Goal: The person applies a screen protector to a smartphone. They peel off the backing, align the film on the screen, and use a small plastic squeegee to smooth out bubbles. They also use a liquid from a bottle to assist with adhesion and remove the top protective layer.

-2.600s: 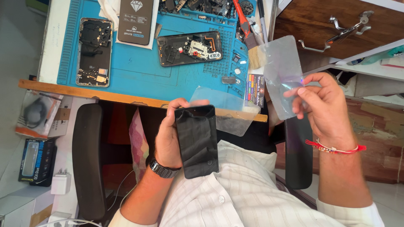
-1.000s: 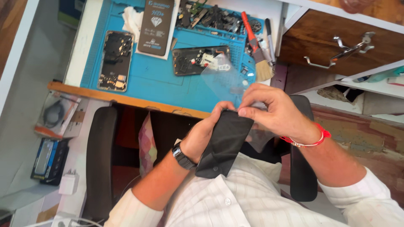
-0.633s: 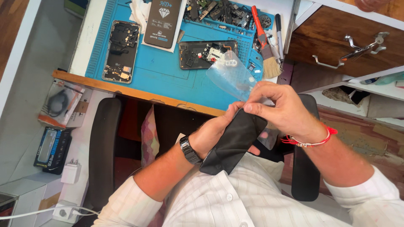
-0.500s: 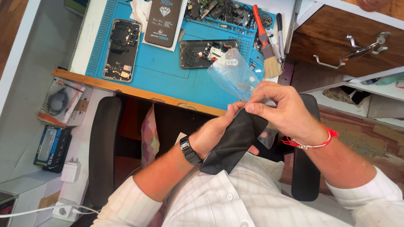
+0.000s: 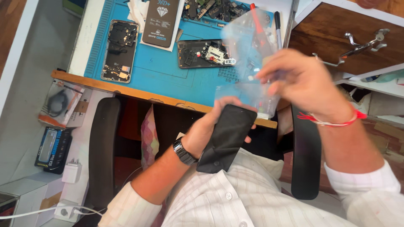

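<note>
Gripping the black phone (image 5: 227,136) in my left hand (image 5: 207,131), I am keeping it near my chest, below the desk edge. My right hand (image 5: 303,86) is pinching a clear plastic sleeve (image 5: 246,59), blurred, above the blue mat (image 5: 168,71).

Bare blue mat (image 5: 166,67) between two opened phones (image 5: 119,50) (image 5: 204,54) is open; clear film (image 5: 248,46) seemingly blocks the right side.

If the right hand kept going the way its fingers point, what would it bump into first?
The right hand points left and already pinches a clear plastic film. Past that, probably the opened phone on the blue mat, though depth is hard to judge: the hand seems higher.
</note>
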